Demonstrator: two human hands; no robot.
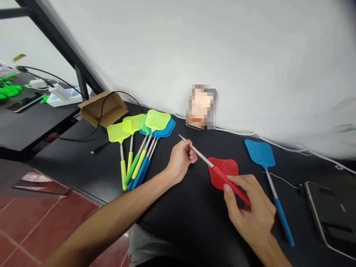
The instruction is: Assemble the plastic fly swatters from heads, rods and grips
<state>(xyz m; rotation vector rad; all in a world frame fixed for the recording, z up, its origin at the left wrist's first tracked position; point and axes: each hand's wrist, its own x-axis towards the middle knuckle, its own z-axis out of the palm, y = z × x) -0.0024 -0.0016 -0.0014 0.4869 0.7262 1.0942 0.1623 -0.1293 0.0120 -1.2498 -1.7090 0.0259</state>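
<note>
above black table (178, 207), left fingers (192, 156) pinching metal rod (202, 156), right fingers (241, 181) gripping red handle (221, 175), red mesh head (230, 166) partly hidden

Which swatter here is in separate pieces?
The red one: its head lies apart from the red handle in the right hand. The lone blue swatter and the yellow-green ones have heads attached.

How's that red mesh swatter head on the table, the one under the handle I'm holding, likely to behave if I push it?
The red mesh swatter head looks flat, so it would probably slide rather than roll. Being thin and full of holes, it's likely light for its size and perhaps slightly bendy.
</note>
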